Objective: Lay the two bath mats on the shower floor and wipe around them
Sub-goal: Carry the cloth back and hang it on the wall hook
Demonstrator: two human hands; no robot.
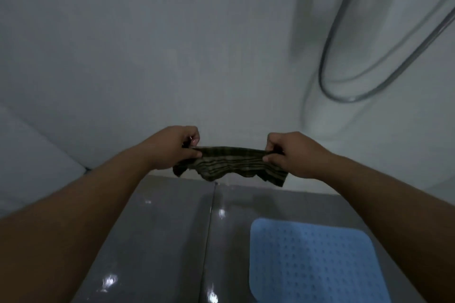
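Head view shows one blue mat laid on the floor; left hand and right hand both pinch a striped cloth, so wiping seems not yet begun, and no second mat is visible.

Pale wall across the upper view, plain and dim. Grey shower hose hanging in a loop against it near the right edge, blurred. Darker vertical streak left of the hose, too blurred to identify. Sloping lighter panel at the left edge, meeting the wall low down.
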